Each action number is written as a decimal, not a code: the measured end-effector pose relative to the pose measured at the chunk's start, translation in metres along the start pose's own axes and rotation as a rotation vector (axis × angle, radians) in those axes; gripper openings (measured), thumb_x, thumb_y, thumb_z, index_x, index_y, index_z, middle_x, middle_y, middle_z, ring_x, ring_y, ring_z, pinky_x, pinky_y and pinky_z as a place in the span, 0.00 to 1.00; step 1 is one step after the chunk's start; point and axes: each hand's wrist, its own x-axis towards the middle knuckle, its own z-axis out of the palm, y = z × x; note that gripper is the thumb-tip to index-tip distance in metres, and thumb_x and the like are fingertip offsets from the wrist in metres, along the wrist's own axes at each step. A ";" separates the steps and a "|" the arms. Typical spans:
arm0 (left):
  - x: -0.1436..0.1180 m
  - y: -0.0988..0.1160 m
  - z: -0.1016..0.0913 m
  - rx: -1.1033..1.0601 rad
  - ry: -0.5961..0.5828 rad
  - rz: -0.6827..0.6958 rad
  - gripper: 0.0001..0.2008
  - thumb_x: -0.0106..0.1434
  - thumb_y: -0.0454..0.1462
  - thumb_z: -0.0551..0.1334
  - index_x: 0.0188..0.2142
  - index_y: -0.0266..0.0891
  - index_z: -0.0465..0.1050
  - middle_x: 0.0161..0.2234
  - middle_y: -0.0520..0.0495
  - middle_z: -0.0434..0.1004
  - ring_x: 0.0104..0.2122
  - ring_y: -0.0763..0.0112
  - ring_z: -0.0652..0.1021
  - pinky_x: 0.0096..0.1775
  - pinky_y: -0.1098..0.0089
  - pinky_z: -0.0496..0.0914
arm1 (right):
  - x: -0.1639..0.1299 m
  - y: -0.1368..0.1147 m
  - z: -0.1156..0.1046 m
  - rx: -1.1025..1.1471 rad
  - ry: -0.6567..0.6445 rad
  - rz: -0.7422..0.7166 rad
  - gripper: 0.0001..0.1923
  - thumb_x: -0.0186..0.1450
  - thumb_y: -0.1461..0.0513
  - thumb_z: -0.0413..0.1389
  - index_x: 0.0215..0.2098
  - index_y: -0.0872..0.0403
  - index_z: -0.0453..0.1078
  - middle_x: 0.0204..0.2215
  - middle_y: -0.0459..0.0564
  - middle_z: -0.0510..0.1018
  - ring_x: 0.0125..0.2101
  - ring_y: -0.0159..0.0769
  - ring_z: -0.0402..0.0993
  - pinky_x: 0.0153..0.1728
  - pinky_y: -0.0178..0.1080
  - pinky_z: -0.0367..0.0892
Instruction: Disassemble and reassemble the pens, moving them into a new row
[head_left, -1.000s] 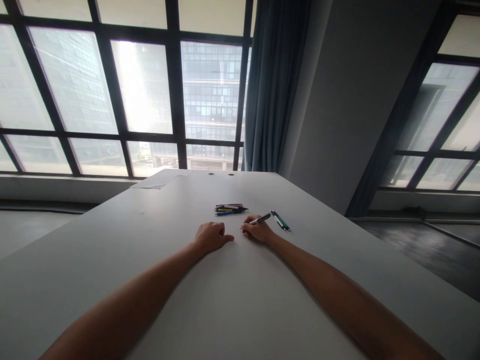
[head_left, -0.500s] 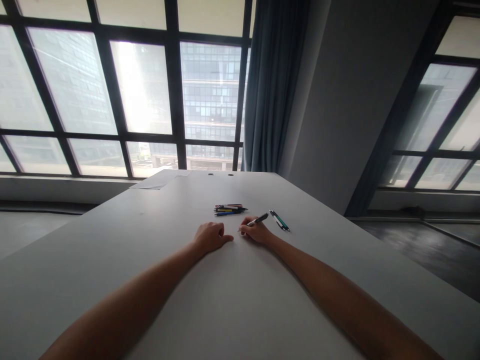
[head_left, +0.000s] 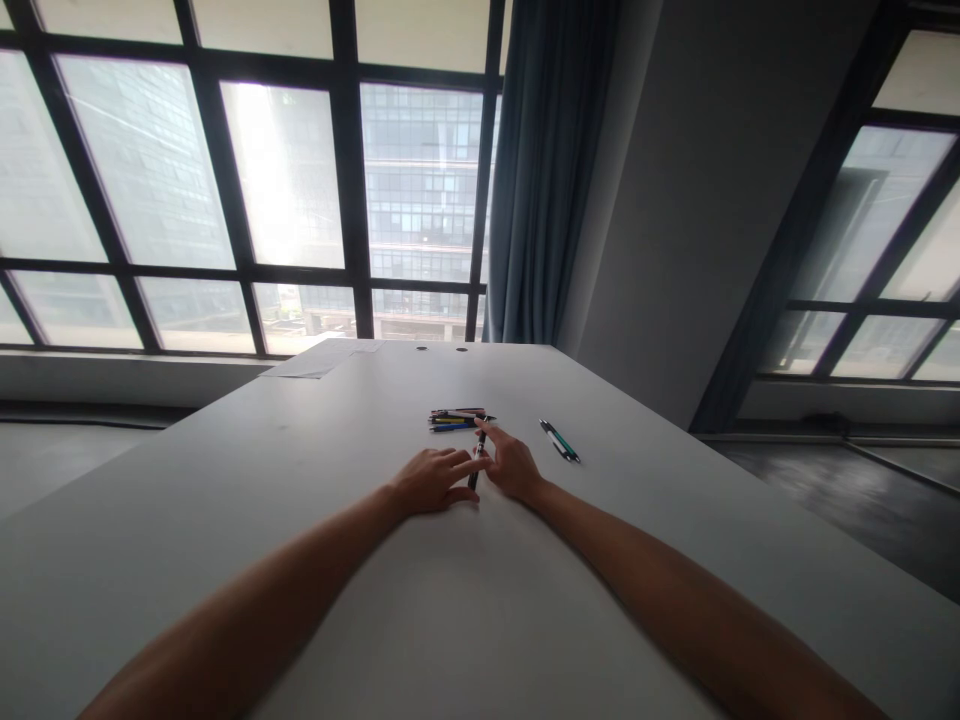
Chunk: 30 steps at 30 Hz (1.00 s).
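Observation:
A dark pen (head_left: 475,466) stands nearly upright on the grey table (head_left: 315,560) between my two hands. My right hand (head_left: 511,464) holds it from the right, with the index finger stretched along its upper part. My left hand (head_left: 430,480) has its fingers extended and grips the pen's lower part from the left. Just beyond the hands lies a small pile of several coloured pens (head_left: 456,419). Two more pens (head_left: 559,440), one green and one white, lie side by side to the right of my right hand.
A sheet of paper (head_left: 319,360) lies at the table's far left corner, near two cable holes. Large windows and a blue curtain (head_left: 547,170) stand behind the table. A grey wall is at the right.
My right hand has swung the pen from lying over its knuckles to standing between both hands. My left hand has uncurled from a fist and taken hold of the pen.

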 end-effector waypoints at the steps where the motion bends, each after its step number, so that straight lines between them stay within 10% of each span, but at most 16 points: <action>1: 0.000 0.000 0.000 0.011 0.003 0.016 0.25 0.67 0.53 0.48 0.59 0.48 0.62 0.47 0.43 0.74 0.44 0.64 0.75 0.44 0.68 0.68 | 0.000 0.000 0.000 0.010 0.005 -0.001 0.30 0.64 0.63 0.52 0.64 0.52 0.55 0.52 0.53 0.73 0.46 0.42 0.72 0.46 0.41 0.67; 13: 0.001 -0.001 0.004 0.014 0.010 0.063 0.22 0.70 0.47 0.46 0.57 0.44 0.66 0.45 0.41 0.75 0.45 0.63 0.73 0.46 0.65 0.68 | 0.001 0.003 -0.002 0.143 -0.008 0.002 0.32 0.63 0.66 0.50 0.65 0.50 0.53 0.53 0.52 0.72 0.22 0.27 0.68 0.35 0.36 0.69; 19: 0.002 -0.008 0.012 -0.055 0.089 0.006 0.19 0.69 0.41 0.52 0.58 0.46 0.64 0.51 0.43 0.74 0.49 0.63 0.71 0.50 0.63 0.68 | 0.003 -0.004 -0.002 0.672 -0.105 0.128 0.27 0.66 0.59 0.47 0.63 0.52 0.55 0.43 0.52 0.76 0.26 0.29 0.72 0.24 0.32 0.68; 30: -0.001 -0.011 0.018 -0.099 0.139 -0.145 0.26 0.66 0.36 0.54 0.63 0.47 0.54 0.56 0.45 0.69 0.49 0.63 0.73 0.48 0.62 0.71 | 0.030 0.036 -0.025 0.598 0.274 0.301 0.24 0.63 0.57 0.47 0.57 0.51 0.61 0.27 0.43 0.70 0.23 0.32 0.70 0.27 0.35 0.68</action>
